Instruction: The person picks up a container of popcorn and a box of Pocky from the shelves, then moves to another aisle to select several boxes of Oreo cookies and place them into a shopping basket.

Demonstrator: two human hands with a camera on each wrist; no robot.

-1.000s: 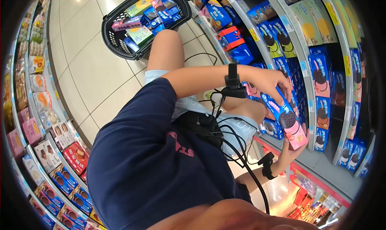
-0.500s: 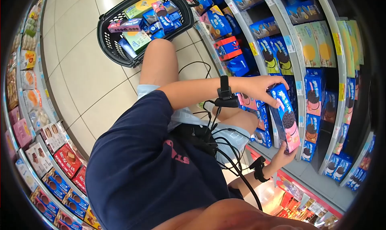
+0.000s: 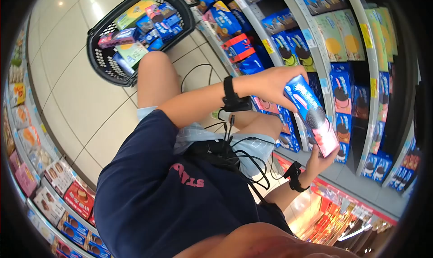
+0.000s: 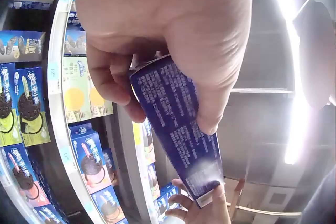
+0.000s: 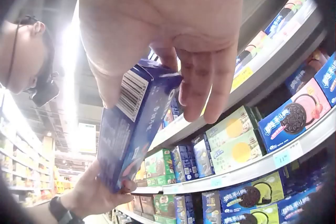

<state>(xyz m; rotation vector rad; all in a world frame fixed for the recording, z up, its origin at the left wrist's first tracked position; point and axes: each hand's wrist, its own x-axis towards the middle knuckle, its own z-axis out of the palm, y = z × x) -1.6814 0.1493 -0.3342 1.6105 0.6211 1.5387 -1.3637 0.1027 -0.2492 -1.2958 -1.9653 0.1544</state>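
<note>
Blue-pink box (image 3: 312, 116): btwn both hands, off the shelf, tilted in head view; blue end up by left hand, pink end down by right hand. Cookie pic on front.

Left hand (image 3: 273, 87): at box's upper end. Grip pinching it, thumb on one side, fingers curled round the other. In left wrist view, box runs down & away from the grip; printed text panel shows, w/ a glare patch nr the far end.

Right hand (image 3: 321, 162): at box's lower (pink) end. Grip pinching that end; in right wrist view thumb lies on barcode side, fingers across fr. it, a couple fairly straight & reaching past the edge.

Barcode (image 5: 132, 92): on box, just beside right thumb.

Straps (image 3: 232, 95): black, one per wrist, each w/ a small dark device.

Basket (image 3: 92, 55): black plastic, on tiled floor (image 3: 67, 84), upper L of head view, nr a bent knee. Holds assorted packs, mostly blue, plus pink & green-yellow ones.

Shelves (image 3: 361, 18): R side, grey edges, yellow & blue tags. Stock incl. blue-pink packs (image 3: 341, 93), pale green packs (image 3: 331, 37), blue-green packs (image 3: 283, 48).

Far shelves (image 3: 27, 167): L side, mixed packs, some red.

Lap: black bag (image 3: 212, 153), black cables (image 3: 255, 170) looping over light blue shorts (image 3: 259, 149).

Top: navy shirt (image 3: 144, 176), pink lettering.
</note>
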